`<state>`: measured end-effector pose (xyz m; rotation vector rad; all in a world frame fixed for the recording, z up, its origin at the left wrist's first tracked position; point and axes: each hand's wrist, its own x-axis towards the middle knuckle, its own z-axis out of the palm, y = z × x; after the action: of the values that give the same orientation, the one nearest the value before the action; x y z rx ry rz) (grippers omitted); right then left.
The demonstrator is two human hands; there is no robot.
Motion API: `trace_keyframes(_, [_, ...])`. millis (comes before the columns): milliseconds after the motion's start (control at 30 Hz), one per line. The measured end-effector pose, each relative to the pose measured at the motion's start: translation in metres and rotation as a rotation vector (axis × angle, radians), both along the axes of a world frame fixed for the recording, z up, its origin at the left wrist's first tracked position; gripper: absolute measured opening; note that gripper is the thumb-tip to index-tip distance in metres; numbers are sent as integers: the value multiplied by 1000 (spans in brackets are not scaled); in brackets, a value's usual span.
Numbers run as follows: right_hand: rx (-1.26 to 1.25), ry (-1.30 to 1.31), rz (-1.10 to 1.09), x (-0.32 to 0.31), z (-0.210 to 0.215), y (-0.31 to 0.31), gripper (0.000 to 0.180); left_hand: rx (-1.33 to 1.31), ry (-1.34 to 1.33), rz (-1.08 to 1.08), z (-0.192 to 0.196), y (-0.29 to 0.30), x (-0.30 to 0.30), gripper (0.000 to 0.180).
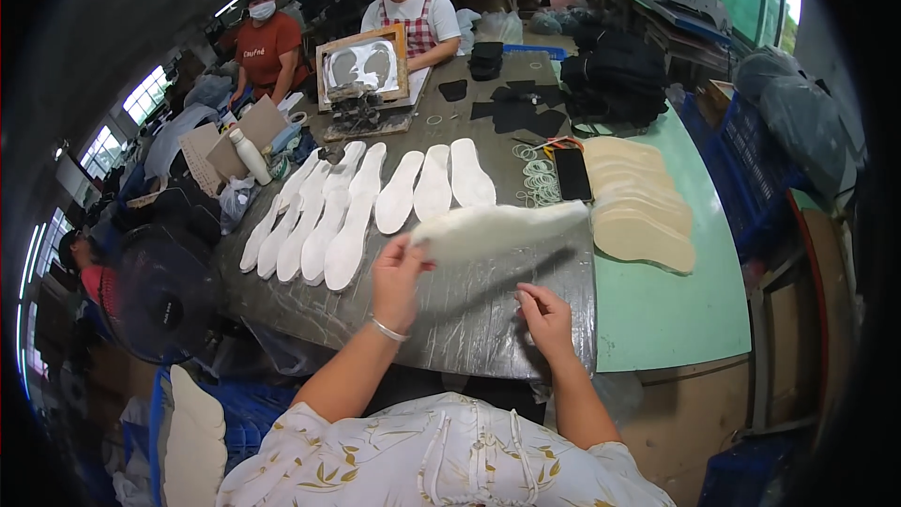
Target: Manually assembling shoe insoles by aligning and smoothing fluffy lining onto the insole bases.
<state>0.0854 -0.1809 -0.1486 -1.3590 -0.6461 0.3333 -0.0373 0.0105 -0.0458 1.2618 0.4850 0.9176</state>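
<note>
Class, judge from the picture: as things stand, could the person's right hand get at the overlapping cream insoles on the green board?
Probably yes: nothing visible stands between the right hand and the near end of the cream insoles; the raised insole in the left hand is off that path.

A row of insoles (pixel 364 197) lies across the left and middle of the table (pixel 460 324); right of it come loose rings (pixel 538 180), then a phone (pixel 572 175), then stacked insoles (pixel 643 216) on a board (pixel 671 310) at the right; a framed screen (pixel 361 66) stands far left, behind the row; a bottle (pixel 250 158) stands at the left; nearer, left of the table, is a fan (pixel 164 310); the left hand (pixel 399 272) holds another insole (pixel 497 230) above the table, before the row; the right hand (pixel 544 319) is over the near part.
</note>
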Motion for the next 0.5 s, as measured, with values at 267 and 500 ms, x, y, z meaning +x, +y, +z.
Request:
trace_keyframes(267, [197,694,92,-9,30,-7,46,891,96,-261,-54,-29,-4,26])
trace_keyframes(500, [100,882,88,-28,-24,-17,26,1104,238,-491,-96,-12,-26,32])
